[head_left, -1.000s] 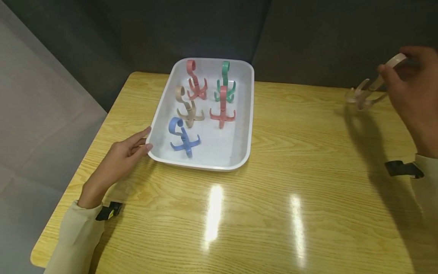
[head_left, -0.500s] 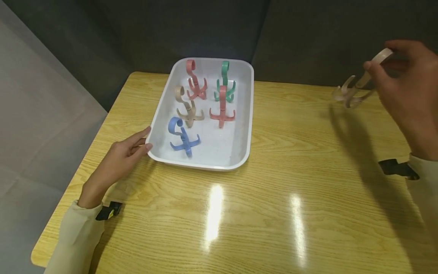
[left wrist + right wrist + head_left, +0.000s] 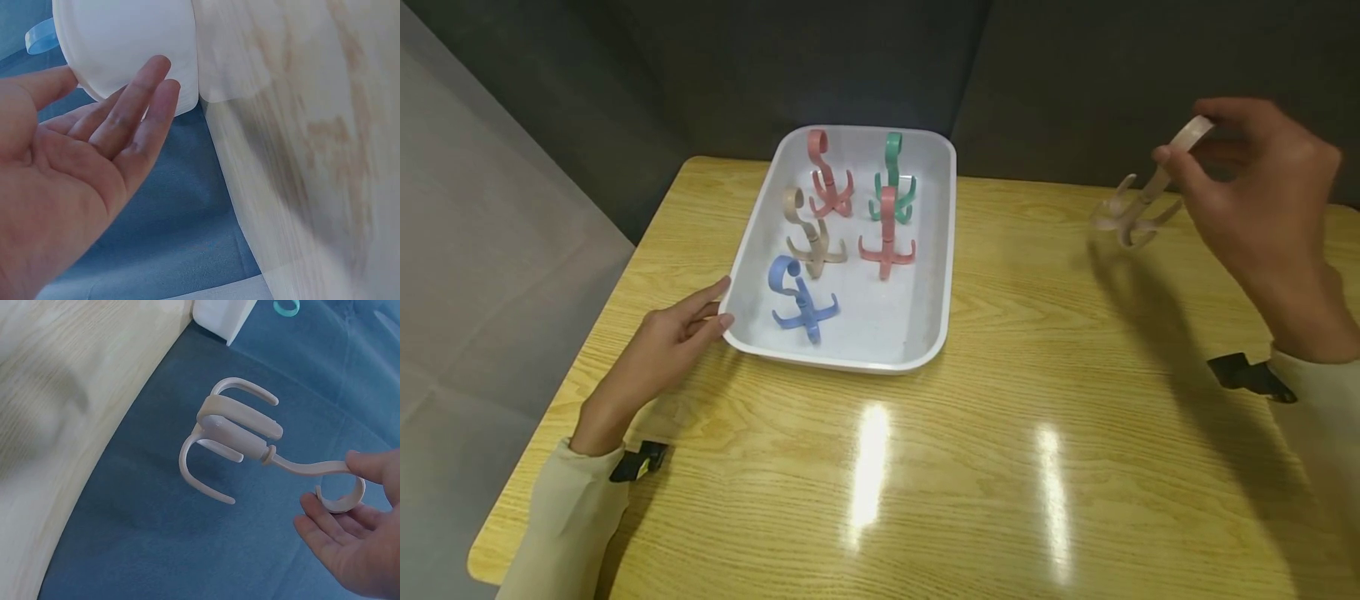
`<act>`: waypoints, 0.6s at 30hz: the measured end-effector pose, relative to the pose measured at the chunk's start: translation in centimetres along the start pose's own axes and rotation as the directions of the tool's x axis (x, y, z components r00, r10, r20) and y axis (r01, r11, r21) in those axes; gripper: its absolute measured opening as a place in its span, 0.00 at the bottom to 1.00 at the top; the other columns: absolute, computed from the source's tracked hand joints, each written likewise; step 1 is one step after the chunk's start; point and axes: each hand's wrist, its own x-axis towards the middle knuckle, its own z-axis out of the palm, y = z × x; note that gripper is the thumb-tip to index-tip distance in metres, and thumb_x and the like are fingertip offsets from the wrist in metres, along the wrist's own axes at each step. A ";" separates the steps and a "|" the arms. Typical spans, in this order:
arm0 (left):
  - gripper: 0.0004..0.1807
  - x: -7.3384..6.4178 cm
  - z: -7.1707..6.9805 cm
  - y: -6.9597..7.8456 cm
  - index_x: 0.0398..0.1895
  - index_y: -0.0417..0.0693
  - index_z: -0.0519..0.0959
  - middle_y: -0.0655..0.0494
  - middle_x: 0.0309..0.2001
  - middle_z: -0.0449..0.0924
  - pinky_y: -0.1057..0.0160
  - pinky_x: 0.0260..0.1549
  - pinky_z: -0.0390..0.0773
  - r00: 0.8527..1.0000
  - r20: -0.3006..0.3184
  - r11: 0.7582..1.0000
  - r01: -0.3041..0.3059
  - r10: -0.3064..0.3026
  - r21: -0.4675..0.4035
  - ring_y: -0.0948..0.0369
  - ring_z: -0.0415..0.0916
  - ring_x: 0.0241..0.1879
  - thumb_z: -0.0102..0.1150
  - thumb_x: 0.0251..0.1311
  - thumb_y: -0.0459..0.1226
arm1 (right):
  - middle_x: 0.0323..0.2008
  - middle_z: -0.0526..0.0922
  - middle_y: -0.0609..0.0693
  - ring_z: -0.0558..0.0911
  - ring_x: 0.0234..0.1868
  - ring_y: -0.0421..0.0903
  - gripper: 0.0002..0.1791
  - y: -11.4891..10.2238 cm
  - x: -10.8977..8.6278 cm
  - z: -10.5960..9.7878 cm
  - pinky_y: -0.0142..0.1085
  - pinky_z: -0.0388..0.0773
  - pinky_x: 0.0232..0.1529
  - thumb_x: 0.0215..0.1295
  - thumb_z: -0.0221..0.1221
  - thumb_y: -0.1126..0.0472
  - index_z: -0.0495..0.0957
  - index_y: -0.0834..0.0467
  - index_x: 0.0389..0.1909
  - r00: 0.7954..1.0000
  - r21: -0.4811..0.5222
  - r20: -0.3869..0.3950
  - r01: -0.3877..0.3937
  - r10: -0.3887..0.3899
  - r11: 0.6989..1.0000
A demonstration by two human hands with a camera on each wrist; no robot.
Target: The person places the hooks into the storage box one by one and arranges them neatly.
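Note:
My right hand (image 3: 1270,192) pinches a beige plastic multi-prong hanging hook (image 3: 1150,196) by its curved top, thumb and fingers on the loop. Its upturned prongs hang tilted to the left above the table; the right wrist view shows the whole hook (image 3: 234,428). At the left, my left hand (image 3: 662,342) touches the near-left corner of a white tray (image 3: 949,250), its fingers nearly straight along the outer wall. Inside the tray stand a blue hook (image 3: 806,312), a beige hook (image 3: 816,250), a green hook (image 3: 893,187) and two pink hooks, one at the back (image 3: 831,187), one farther forward (image 3: 887,242).
A wooden table (image 3: 1060,333) bears the tray near its back edge. Behind it rises a dark cloth (image 3: 1112,83), and a grey surface (image 3: 497,250) lies beyond the left edge. Free room shows in the tray's near-right part.
My right hand has moved left across the table with the beige hook in its fingers. The left hand and the tray stay in place.

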 end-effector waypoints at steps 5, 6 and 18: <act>0.31 0.0 0.0 0.1 0.80 0.37 0.60 0.29 0.64 0.75 0.80 0.46 0.75 1.000 0.006 1.000 0.003 -0.003 -0.001 0.40 0.81 0.57 0.54 0.79 0.34 | 0.50 0.86 0.66 0.68 0.39 0.05 0.21 -1.0 0.2 0.3 0.17 0.68 0.56 0.68 0.70 0.64 0.82 0.65 0.60 1.000 0.013 0.008 0.018 -0.018 1.000; 0.31 0.0 0.0 0.1 0.80 0.37 0.60 0.29 0.64 0.75 0.80 0.46 0.75 1.000 0.007 1.000 0.003 -0.003 -0.002 0.40 0.81 0.57 0.54 0.79 0.34 | 0.50 0.86 0.67 0.68 0.39 0.05 0.21 -1.2 0.2 0.3 0.17 0.68 0.56 0.67 0.70 0.65 0.82 0.66 0.60 1.000 0.009 0.012 0.025 -0.025 1.000; 0.31 0.1 -0.1 0.0 0.80 0.37 0.60 0.30 0.65 0.74 0.78 0.46 0.75 1.000 0.011 1.000 0.008 -0.008 0.008 0.40 0.81 0.58 0.54 0.79 0.34 | 0.52 0.86 0.64 0.70 0.45 0.08 0.23 -4.7 0.3 1.4 0.17 0.69 0.55 0.67 0.70 0.66 0.81 0.67 0.61 0.990 0.067 0.071 0.115 -0.120 0.991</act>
